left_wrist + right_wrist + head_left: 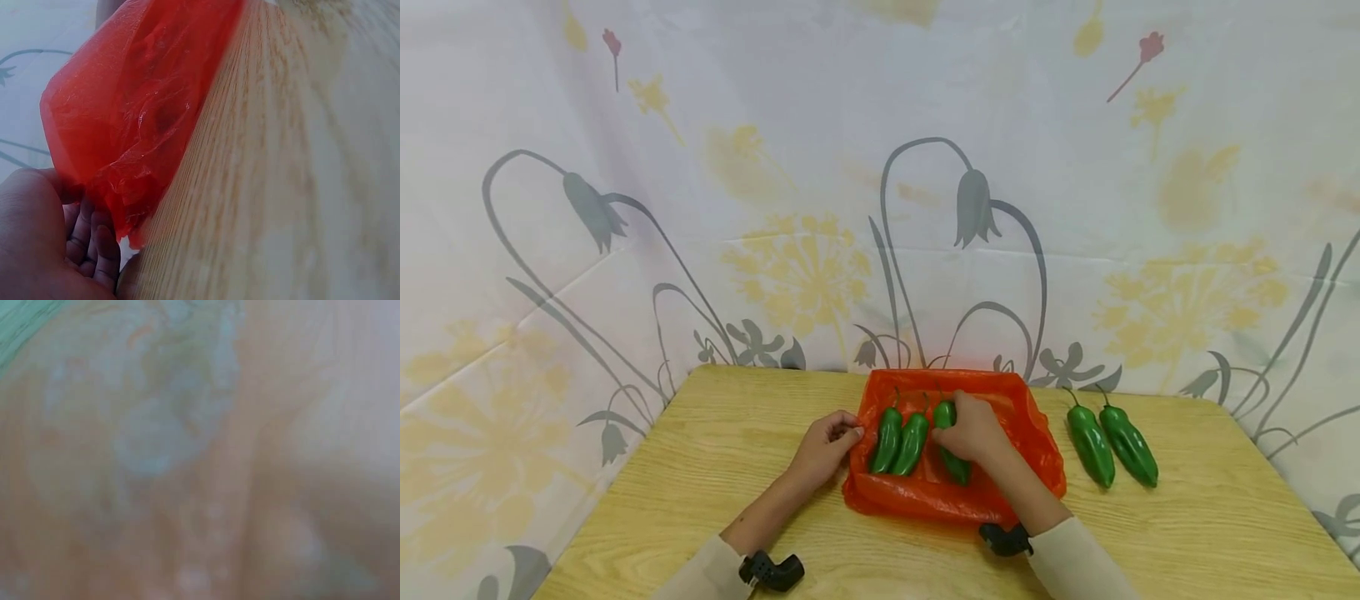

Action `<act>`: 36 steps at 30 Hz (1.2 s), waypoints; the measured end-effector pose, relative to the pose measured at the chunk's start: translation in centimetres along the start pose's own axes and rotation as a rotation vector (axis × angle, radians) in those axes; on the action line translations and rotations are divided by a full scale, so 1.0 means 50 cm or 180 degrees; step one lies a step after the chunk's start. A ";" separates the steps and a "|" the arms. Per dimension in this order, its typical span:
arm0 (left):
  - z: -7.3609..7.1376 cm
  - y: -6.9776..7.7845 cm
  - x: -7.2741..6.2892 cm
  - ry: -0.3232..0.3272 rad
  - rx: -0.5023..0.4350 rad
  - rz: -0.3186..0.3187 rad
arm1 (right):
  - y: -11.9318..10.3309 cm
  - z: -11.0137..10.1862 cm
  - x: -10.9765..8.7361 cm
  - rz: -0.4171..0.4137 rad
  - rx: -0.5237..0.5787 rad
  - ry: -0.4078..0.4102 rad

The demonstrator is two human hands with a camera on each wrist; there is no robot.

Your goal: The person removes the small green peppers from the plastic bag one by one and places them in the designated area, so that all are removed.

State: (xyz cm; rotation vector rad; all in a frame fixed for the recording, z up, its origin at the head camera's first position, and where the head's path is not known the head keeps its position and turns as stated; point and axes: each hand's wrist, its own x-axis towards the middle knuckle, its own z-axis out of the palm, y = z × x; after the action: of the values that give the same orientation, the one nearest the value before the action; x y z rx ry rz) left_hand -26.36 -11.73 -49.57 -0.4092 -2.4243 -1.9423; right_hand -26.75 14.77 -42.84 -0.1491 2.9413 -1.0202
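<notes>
A red plastic bag (925, 497) is spread into a tray-like shape on the table. My left hand (822, 450) pinches its left edge; the left wrist view shows the thumb and fingers at the crinkled red plastic (144, 125). Inside the bag my right hand (973, 429) grips a green chili pepper (956, 468), its upper middle covered by the fingers. To its left lie two more green peppers, one (888, 437) by the bag's left wall and another (912, 443) alongside, stems pointing away. The right wrist view is blurred.
Two green peppers, one (1091, 446) nearer the bag and one (1131, 447) farther right, lie on the wooden table (730, 433). A flower-printed cloth (820, 125) hangs behind the table and along its sides.
</notes>
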 end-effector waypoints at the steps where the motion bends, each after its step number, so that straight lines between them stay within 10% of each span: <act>1: 0.000 0.000 0.000 -0.0002 -0.0008 0.0011 | 0.000 -0.001 -0.001 0.0006 0.0008 0.0008; 36: -0.001 0.000 0.000 -0.0001 0.0037 -0.0027 | 0.017 -0.026 -0.086 -0.0558 0.0320 0.0640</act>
State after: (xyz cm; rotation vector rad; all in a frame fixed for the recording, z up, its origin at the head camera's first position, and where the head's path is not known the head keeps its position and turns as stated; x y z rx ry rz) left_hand -26.36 -11.80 -49.56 -0.3997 -2.4405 -1.9304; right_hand -22.62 16.67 -42.39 -0.3256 3.0905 -1.2745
